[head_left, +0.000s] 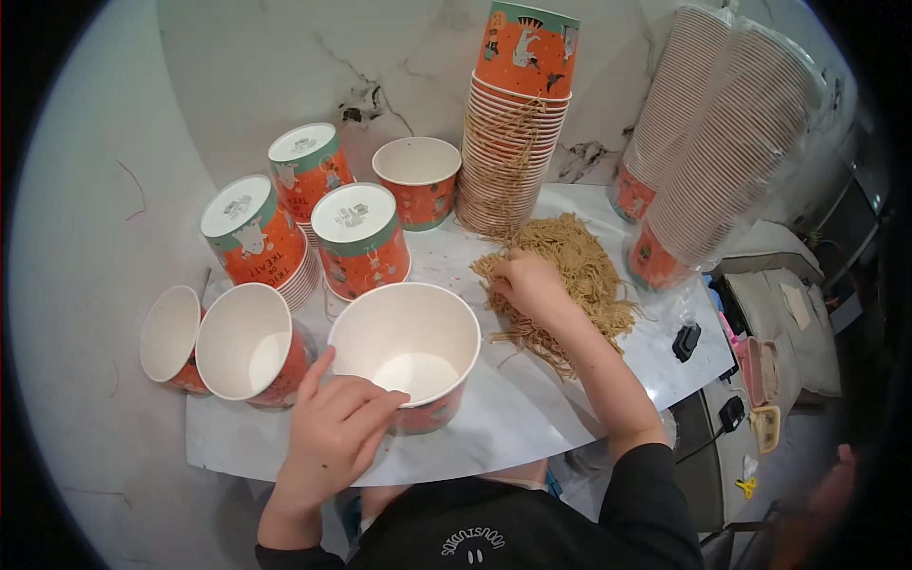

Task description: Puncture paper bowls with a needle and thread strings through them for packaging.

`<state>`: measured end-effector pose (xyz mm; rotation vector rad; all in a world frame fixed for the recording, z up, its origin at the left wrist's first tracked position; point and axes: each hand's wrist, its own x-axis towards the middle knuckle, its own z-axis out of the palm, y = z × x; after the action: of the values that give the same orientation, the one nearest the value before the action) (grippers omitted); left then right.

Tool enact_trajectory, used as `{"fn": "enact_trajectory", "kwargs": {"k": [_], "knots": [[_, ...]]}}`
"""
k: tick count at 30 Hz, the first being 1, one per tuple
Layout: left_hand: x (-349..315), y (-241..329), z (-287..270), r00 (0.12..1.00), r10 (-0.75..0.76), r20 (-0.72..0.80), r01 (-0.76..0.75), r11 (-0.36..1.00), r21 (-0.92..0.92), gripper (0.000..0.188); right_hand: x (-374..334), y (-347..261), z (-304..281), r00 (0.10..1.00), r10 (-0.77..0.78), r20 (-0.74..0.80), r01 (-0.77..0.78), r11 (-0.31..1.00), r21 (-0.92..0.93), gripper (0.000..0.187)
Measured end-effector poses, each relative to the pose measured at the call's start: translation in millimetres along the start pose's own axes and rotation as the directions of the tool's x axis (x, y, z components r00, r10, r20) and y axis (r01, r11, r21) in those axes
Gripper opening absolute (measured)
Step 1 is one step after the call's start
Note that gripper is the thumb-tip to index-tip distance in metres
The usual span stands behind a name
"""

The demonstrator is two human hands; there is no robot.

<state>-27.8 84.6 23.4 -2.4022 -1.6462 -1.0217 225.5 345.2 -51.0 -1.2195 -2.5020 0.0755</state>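
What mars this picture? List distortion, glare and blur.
Head view: dark vignetting rings the frame, and the near edge of the table bows; head view: pale glints streak the plastic-wrapped cup stacks; head view: the reddish shape at lower right is smeared and dim, while the nearest tub looks fairly clear.

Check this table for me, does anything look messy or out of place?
Yes. Tan strands cling to the side of the tall cup stack, above the main pile, where they look stray. More loose strands straggle over the table around the pile's edge. Nothing looks clearly damaged.
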Motion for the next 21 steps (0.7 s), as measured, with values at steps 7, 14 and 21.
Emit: {"fn": "enact_trajectory", "kwargs": {"k": [7, 14, 21], "knots": [[11, 4, 26, 1.000, 0.019, 0.014, -0.018, 0.998, -0.057, 0.026, -18, 8, 6, 0.998, -0.001, -0.071, -0.001, 1.000, -0.020, 0.009], [7, 6, 34, 1.000, 0.019, -0.021, -0.020, 0.999, -0.039, 0.023, -20, -23, -27, 0.974, -0.013, -0.226, 0.046, 0.989, 0.143, 0.008], [5, 5, 38, 0.997, 0.002, -0.074, -0.001, 1.000, 0.009, 0.023, -19, -29, -46, 0.938, 0.127, -0.322, 0.049, 0.871, 0.488, 0.007]]}}
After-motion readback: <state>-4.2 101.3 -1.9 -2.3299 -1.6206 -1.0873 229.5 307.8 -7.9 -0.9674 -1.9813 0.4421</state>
